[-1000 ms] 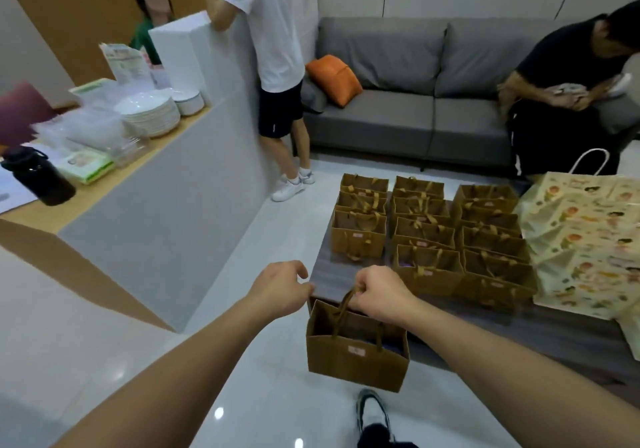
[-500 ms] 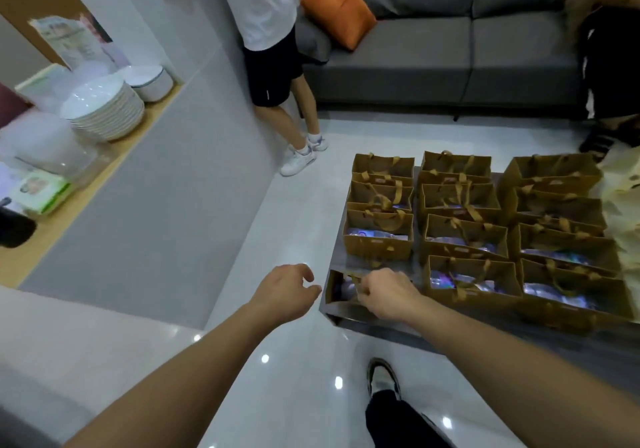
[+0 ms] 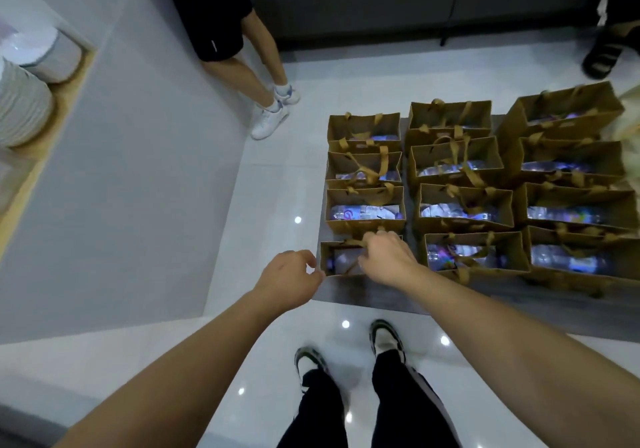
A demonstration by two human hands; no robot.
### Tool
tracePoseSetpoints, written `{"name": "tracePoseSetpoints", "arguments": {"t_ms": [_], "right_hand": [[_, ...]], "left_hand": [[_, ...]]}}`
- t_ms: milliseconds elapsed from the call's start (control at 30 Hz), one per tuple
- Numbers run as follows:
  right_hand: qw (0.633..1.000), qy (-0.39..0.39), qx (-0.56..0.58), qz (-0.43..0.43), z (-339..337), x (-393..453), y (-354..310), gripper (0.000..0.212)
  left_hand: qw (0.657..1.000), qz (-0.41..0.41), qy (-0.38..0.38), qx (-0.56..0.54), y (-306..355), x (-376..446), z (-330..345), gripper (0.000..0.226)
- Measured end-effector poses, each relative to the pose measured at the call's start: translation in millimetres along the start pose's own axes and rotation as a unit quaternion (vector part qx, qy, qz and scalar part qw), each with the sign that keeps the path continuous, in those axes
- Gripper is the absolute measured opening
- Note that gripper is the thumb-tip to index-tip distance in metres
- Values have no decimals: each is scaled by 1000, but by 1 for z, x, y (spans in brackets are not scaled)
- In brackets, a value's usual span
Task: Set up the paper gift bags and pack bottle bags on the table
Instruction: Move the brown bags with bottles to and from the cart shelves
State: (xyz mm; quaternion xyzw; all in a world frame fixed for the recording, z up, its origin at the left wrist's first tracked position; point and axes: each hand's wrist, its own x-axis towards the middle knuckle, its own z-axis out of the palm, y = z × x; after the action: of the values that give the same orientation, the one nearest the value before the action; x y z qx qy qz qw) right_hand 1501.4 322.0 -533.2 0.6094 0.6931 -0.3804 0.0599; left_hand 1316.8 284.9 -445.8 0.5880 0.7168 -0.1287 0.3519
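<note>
Several brown paper gift bags [image 3: 460, 205] stand in rows on a dark low table [image 3: 367, 295], each with a clear bottle inside. The nearest bag [image 3: 337, 260] sits at the table's front left corner. My right hand [image 3: 388, 257] grips its ribbon handles over the opening. My left hand [image 3: 287, 279] hovers at the bag's left side, fingers curled and holding nothing; I cannot tell whether they touch the bag.
A grey counter [image 3: 138, 170] with stacked white plates [image 3: 20, 108] runs along the left. A person's legs in white shoes [image 3: 273, 115] stand beyond the table. A grey sofa [image 3: 381, 4] lies behind. Printed bags [image 3: 628, 118] show at the right edge. My feet [image 3: 349, 350] stand on glossy floor.
The bag I carried in the air a second ago now stands on the table's front left corner. My view has tilted down. My right hand keeps hold of the handles.
</note>
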Motion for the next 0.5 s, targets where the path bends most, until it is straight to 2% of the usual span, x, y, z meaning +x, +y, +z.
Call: {"name": "tracePoseSetpoints", "arguments": {"t_ms": [167, 300, 500], "right_hand": [[998, 46, 23, 22, -12, -9, 2, 56], [992, 98, 33, 68, -38, -29, 10, 59], [956, 220, 43, 190, -78, -93, 14, 62]], "left_hand": [[998, 57, -1, 30, 21, 19, -14, 26], [988, 147, 2, 46, 57, 37, -39, 27], [934, 339, 29, 112, 132, 32, -73, 21]]}}
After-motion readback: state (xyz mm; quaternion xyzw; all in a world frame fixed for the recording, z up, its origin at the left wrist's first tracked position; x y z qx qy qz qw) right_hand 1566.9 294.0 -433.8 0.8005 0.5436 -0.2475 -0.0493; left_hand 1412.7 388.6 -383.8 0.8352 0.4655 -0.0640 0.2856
